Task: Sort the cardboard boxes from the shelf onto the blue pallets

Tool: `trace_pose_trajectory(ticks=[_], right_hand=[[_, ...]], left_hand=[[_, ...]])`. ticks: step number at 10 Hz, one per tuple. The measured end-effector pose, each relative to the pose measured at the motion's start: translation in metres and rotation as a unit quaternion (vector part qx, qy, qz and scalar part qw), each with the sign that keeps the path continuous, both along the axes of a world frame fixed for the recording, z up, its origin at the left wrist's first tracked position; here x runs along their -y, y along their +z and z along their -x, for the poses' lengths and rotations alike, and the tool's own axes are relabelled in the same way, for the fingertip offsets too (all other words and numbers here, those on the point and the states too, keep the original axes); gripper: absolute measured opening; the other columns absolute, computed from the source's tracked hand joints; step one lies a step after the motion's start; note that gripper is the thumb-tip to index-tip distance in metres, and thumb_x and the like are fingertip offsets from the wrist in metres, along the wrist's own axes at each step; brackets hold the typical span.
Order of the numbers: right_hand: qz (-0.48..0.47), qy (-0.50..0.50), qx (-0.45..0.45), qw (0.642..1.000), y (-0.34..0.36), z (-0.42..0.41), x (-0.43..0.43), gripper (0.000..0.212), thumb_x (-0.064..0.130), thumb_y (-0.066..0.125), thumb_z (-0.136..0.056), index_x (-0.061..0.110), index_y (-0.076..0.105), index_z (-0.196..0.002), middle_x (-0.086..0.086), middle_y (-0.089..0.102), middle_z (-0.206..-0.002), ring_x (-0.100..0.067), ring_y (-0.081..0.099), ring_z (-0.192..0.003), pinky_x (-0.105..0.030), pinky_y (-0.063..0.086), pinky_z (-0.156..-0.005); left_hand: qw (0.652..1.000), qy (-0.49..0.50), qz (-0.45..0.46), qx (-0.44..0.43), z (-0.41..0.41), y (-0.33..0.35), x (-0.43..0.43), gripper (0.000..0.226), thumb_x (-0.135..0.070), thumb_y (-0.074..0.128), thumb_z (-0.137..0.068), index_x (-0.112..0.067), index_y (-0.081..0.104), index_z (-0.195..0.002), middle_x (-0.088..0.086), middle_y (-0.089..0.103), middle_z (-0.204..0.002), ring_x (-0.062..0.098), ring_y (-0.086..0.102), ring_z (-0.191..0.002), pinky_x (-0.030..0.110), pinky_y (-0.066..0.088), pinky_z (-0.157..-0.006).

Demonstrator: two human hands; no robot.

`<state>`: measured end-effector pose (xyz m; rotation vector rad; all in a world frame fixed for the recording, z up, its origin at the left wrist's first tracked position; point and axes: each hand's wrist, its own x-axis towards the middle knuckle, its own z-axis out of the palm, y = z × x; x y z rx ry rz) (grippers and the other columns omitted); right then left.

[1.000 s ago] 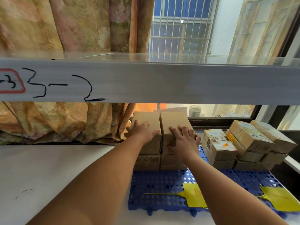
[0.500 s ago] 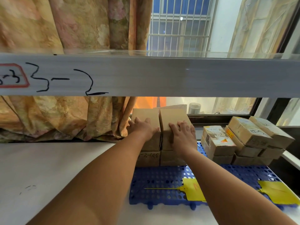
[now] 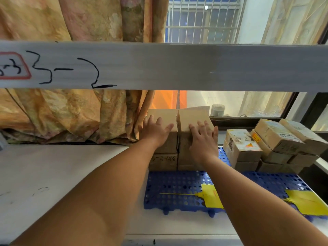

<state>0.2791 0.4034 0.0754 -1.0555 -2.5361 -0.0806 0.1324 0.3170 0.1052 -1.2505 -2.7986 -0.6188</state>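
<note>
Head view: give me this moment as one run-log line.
left hand: flat on upper left box | right hand: flat on upper right box | both boxes stacked on blue pallet | no lift visible

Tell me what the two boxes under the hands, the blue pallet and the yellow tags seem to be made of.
Two top boxes: plain brown cardboard, matte, with folded edges. Blue pallet: likely moulded plastic, a slightly glossy grid of round holes with small feet. Yellow tags: thin, flat, probably plastic; one has a long narrow tail like a tie.
</note>
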Motion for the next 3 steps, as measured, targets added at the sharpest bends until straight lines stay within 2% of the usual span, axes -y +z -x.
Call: trace_pose_trajectory(ticks=[1, 2, 3], right_hand=[[-0.011, 0.009, -0.016, 1.0, -0.006, 0.002, 0.011, 0.072, 0.022, 0.055, -0.086, 0.029, 0.02, -0.149, -0.008, 0.005, -0.159, -0.032, -0.007, -0.146, -0.053, -0.01, -0.115], [-0.046, 0.039, -0.054, 0.997, -0.016, 0.004, 0.023, 0.069, 0.02, 0.064, -0.076, 0.025, 0.038, -0.14, -0.016, 0.026, -0.149, -0.034, 0.012, -0.138, -0.056, 0.016, -0.111], [-0.053, 0.075, -0.07, 0.993, -0.02, 0.007, 0.041, 0.054, 0.016, 0.067, -0.073, 0.017, 0.053, -0.125, -0.016, 0.048, -0.13, -0.035, 0.038, -0.123, -0.051, 0.037, -0.098]], left_hand=[[0.998, 0.0, -0.036, -0.043, -0.001, -0.008, 0.012, 0.056, -0.055, 0.032, -0.098, -0.024, 0.035, -0.144, 0.011, 0.023, -0.157, 0.032, 0.014, -0.145, 0.049, 0.013, -0.116], [0.992, -0.002, -0.096, -0.081, 0.002, -0.016, 0.028, 0.046, -0.044, 0.041, -0.097, -0.02, 0.039, -0.137, 0.014, 0.032, -0.15, 0.033, 0.027, -0.138, 0.046, 0.028, -0.112], [0.984, -0.02, -0.133, -0.12, -0.002, -0.025, 0.049, 0.042, -0.032, 0.047, -0.096, -0.017, 0.039, -0.135, 0.014, 0.035, -0.145, 0.03, 0.035, -0.13, 0.04, 0.037, -0.104]])
